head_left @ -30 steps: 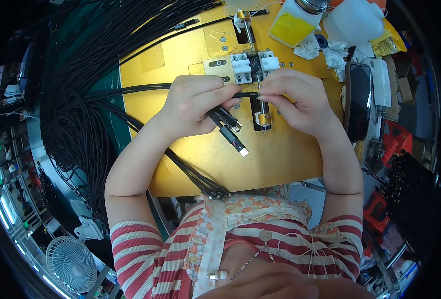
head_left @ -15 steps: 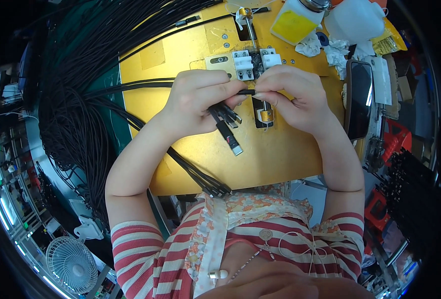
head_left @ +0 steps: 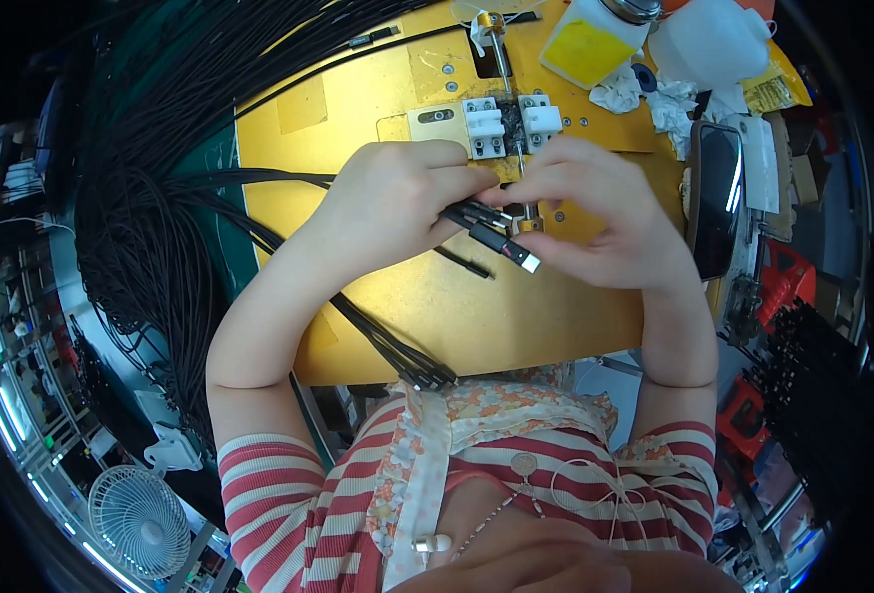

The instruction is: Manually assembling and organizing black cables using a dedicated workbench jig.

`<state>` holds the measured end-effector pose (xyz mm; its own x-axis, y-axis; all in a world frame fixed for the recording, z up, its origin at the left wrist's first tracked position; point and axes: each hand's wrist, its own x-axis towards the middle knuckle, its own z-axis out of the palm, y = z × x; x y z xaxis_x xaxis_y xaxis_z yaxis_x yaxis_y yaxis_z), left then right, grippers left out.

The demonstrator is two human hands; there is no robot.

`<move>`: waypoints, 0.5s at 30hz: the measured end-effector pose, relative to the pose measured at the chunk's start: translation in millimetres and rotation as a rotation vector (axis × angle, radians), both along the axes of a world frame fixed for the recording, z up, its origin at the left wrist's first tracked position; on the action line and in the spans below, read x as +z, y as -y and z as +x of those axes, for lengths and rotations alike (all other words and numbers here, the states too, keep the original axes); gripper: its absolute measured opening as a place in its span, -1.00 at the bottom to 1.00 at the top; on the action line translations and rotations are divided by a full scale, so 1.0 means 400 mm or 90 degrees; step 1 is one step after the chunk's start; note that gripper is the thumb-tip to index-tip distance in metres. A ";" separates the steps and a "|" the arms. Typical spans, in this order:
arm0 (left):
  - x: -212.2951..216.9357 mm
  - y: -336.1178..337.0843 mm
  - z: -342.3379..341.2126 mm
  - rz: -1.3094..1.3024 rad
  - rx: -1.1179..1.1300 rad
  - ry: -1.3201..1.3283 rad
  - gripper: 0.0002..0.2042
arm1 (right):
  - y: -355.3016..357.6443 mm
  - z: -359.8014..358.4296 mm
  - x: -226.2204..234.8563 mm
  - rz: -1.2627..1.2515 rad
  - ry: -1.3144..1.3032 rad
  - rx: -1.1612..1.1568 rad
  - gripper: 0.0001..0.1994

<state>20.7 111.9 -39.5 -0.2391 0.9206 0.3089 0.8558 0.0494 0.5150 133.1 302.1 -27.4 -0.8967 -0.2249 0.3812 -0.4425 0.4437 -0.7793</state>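
Note:
My left hand is closed round a bunch of black USB cables. Their plug ends stick out to the right of its fingers, the largest with a bare metal tip. My right hand is beside these plugs, thumb and forefinger parted; its forefinger reaches close to my left fingertips. Whether it touches a plug I cannot tell. Below my left hand a single black cable end points right over the gold work plate. Just beyond my hands is a fixture with white blocks and metal rods.
Black cables hang in a thick bundle at the left, and more cable ends lie at the plate's near edge. A phone, crumpled tissue, a jar with a yellow label and a white bottle stand or lie at the right.
My right hand has opened from its pinch on a cable end near the fixture. The bunch of plugs has swung up and right toward it, and one cable end now hangs apart below.

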 end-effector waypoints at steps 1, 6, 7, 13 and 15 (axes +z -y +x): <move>-0.010 0.002 -0.002 -0.013 -0.005 -0.021 -0.67 | 0.016 0.003 -0.023 0.004 -0.042 -0.029 -0.73; -0.015 -0.008 0.009 -0.005 0.065 -0.076 -0.60 | 0.010 -0.003 -0.044 0.033 -0.106 -0.084 -0.79; -0.013 -0.009 0.008 -0.003 0.082 -0.073 -0.57 | 0.003 -0.004 -0.046 0.028 -0.081 -0.103 -0.82; -0.049 -0.007 -0.015 0.086 0.059 -0.039 -0.53 | -0.047 -0.031 -0.067 0.046 -0.061 -0.175 -0.90; -0.054 -0.013 -0.017 0.085 0.063 -0.089 -0.53 | -0.058 -0.044 -0.076 0.071 -0.094 -0.185 -0.90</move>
<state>14.0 116.9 -60.9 -0.2733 0.8436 0.4623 0.9134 0.0768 0.3998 115.5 325.4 -57.8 -0.8661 -0.0150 0.4997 -0.3896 0.6466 -0.6558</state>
